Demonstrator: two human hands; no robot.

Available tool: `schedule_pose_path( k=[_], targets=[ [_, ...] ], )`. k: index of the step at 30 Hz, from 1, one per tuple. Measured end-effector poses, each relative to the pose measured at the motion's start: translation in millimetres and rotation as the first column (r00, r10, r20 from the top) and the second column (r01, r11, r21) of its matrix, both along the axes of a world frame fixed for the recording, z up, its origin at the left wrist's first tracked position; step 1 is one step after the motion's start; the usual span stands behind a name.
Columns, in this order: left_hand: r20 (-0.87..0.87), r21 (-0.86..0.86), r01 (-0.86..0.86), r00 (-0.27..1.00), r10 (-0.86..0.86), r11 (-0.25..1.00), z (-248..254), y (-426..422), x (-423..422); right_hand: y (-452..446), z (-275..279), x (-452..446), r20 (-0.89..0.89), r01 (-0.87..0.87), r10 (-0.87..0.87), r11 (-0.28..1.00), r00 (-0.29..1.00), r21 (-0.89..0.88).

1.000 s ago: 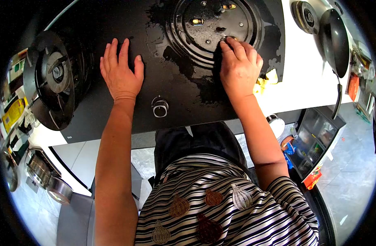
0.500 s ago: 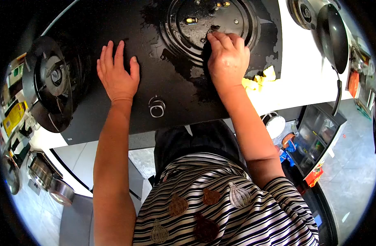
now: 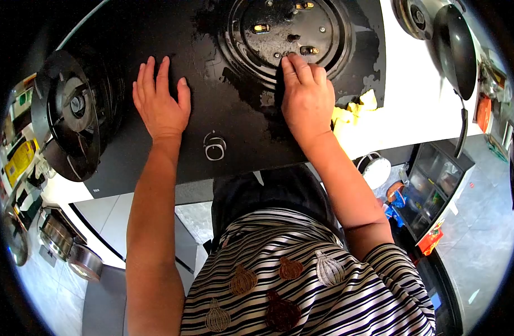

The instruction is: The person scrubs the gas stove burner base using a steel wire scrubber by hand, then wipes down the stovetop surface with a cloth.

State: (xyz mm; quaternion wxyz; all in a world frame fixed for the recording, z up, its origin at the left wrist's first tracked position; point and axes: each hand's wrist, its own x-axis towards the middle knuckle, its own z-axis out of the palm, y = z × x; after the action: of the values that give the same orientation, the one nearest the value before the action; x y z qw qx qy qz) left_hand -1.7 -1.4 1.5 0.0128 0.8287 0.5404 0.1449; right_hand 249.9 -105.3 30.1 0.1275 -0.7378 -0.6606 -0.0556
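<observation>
1. Reaching forward, the right hand (image 3: 307, 96) rests its bunched fingertips at the near side of the round burner recess (image 3: 271, 43); the fingers are curled close together, and I cannot tell whether they pinch anything.
2. The recess sits toward the far right part of the black cooktop (image 3: 240, 137). Being round, it has no single long axis; its stepped rings face up.
3. Inside it, the left brass fitting (image 3: 261, 28), the far brass fitting (image 3: 304, 6) and the near brass fitting (image 3: 309, 50) all lie lengthwise roughly side to side. The near one is just beyond the right hand's fingers.
4. The left hand (image 3: 163, 109) lies palm down on the cooktop, fingers pointing away from the body, thumb spread, holding nothing visible.
5. The right hand hides part of the recess's near rim. A control knob (image 3: 214, 150) stands between the forearms, near the front edge.
6. A black burner assembly (image 3: 75, 112) stands left of the left hand, well apart from the recess.
7. Right of the right wrist lies a crumpled yellow cloth (image 3: 358, 109). Farther right, on the white counter (image 3: 400, 120), are a round burner part (image 3: 411, 21) and a black wok (image 3: 456, 53), its handle pointing toward the person's side.
</observation>
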Motion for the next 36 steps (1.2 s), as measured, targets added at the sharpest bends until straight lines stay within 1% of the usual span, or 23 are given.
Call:
schedule_pose_path(
  k=[4, 6, 8, 12, 14, 15, 16, 18, 19, 23, 25, 26, 28, 29, 30, 32, 33, 34, 36],
  targets=[
    [0.004, 0.011, 0.005, 1.000, -0.005, 1.000, -0.7, 1.0, 0.8, 15.2, -0.6, 9.0, 0.062, 0.046, -0.047, 0.999, 0.997, 0.018],
    [0.002, 0.008, 0.001, 1.000, -0.001, 1.000, -0.6, 1.0, 0.7, 14.4, 1.4, 8.2, 0.072, 0.038, -0.039, 0.999, 0.997, 0.012],
    [-0.007, 0.004, -0.005, 1.000, 0.005, 1.000, -1.0, 1.1, 0.5, 10.0, 6.2, 3.0, 0.136, 0.050, -0.040, 0.996, 0.990, -0.072],
    [-0.017, 0.005, 0.000, 1.000, 0.000, 1.000, -0.4, 0.8, -0.9, 17.5, 0.3, 7.8, 0.164, 0.069, -0.057, 0.995, 0.985, -0.071],
    [0.033, 0.023, 0.017, 0.999, -0.017, 1.000, -1.3, 0.3, 1.1, 23.2, -3.9, 11.0, 0.187, 0.085, -0.077, 0.996, 0.979, -0.035],
    [0.034, 0.027, 0.022, 0.999, -0.023, 0.999, -0.8, 0.5, 1.4, 21.2, -2.6, 7.8, 0.242, 0.082, -0.051, 0.989, 0.969, -0.120],
    [0.026, 0.014, 0.019, 0.999, -0.019, 1.000, 0.6, 1.1, 1.2, 17.0, 0.3, 6.6, 0.243, 0.088, -0.059, 0.990, 0.968, -0.112],
    [0.015, 0.003, 0.013, 1.000, -0.013, 1.000, 1.5, 3.9, 0.8, 5.2, 6.8, 4.2, 0.170, -0.077, 0.105, 0.983, 0.980, -0.164],
    [0.015, 0.008, 0.015, 1.000, -0.015, 1.000, 1.1, 2.9, 0.6, 0.9, 8.9, 4.2, 0.166, -0.089, 0.117, 0.982, 0.979, -0.168],
    [0.011, 0.008, 0.012, 1.000, -0.012, 1.000, -0.3, 1.4, 1.0, 7.6, 5.8, 10.8, 0.156, -0.074, 0.095, 0.988, 0.983, -0.136],
    [0.004, 0.003, 0.007, 1.000, -0.007, 1.000, 0.6, 0.0, 1.4, 9.1, -0.4, 13.1, 0.056, -0.056, 0.058, 0.998, 0.997, -0.025],
    [-0.004, -0.003, 0.005, 1.000, -0.005, 1.000, 1.2, 0.7, 0.7, 6.8, -1.7, 12.4, 0.052, -0.055, 0.056, 0.998, 0.997, -0.023],
    [0.006, 0.000, 0.011, 1.000, -0.011, 1.000, 0.3, 0.9, 0.2, -4.2, 0.3, 11.2, -0.034, 0.010, -0.010, 1.000, 0.999, 0.012],
    [0.019, 0.008, 0.015, 1.000, -0.016, 1.000, -0.3, 0.7, 0.3, -5.8, 0.6, 11.8, 0.001, 0.041, -0.041, 0.999, 0.999, 0.008],
    [0.018, 0.005, 0.015, 1.000, -0.015, 1.000, -0.9, 0.2, 0.2, -5.7, 0.7, 12.0, 0.000, 0.041, -0.041, 0.999, 0.999, 0.005],
    [0.006, -0.001, 0.015, 1.000, -0.015, 1.000, -1.0, 1.6, 0.4, -2.5, 1.4, 11.5, 0.070, 0.041, -0.039, 0.999, 0.997, -0.026],
    [0.007, 0.001, 0.019, 1.000, -0.019, 1.000, -0.6, 1.9, 0.8, 0.0, 5.6, 8.7, 0.094, 0.044, -0.036, 0.996, 0.995, -0.080],
    [0.011, -0.004, 0.017, 1.000, -0.017, 1.000, 0.2, 2.0, 0.8, 2.8, 9.3, 7.0, 0.094, 0.048, -0.040, 0.996, 0.995, -0.077],
    [0.014, -0.010, 0.015, 1.000, -0.015, 1.000, 0.8, 2.5, 0.7, 6.7, 14.0, 4.5, 0.106, 0.069, -0.054, 0.988, 0.993, -0.140]
  ],
)
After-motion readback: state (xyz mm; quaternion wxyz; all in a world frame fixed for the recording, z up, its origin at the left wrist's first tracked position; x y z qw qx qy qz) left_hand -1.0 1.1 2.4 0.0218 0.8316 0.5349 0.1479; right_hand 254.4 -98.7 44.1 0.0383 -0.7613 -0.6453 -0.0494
